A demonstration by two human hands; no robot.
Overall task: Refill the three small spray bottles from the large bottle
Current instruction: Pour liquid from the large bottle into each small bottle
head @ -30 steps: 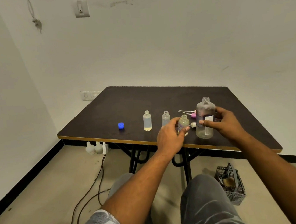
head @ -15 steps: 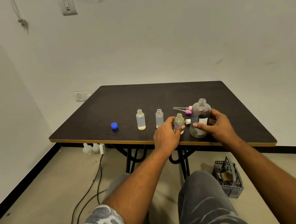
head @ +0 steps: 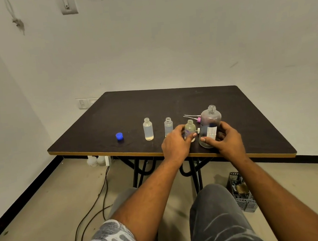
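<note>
Three small clear bottles stand uncapped in a row on the dark table (head: 172, 103): the left small bottle (head: 148, 129), the middle small bottle (head: 168, 126) and the right small bottle (head: 190, 128). My left hand (head: 176, 144) grips the right small bottle near the table's front edge. The large clear bottle (head: 209, 124), uncapped and bearing a white label, stands just to the right, and my right hand (head: 225, 141) grips its lower part. Pink spray tops with thin tubes (head: 192, 117) lie behind the bottles. A small white cap piece (head: 198, 130) shows between the two held bottles.
A blue cap (head: 119, 136) lies on the table left of the bottles. Under the table are black legs, cables and a white plug strip (head: 99, 161). A grey plastic basket (head: 240, 192) sits on the floor at the right. My knees are below the table edge.
The camera has shifted a little. Both hands stay on the same bottles, which have settled lower on the table.
</note>
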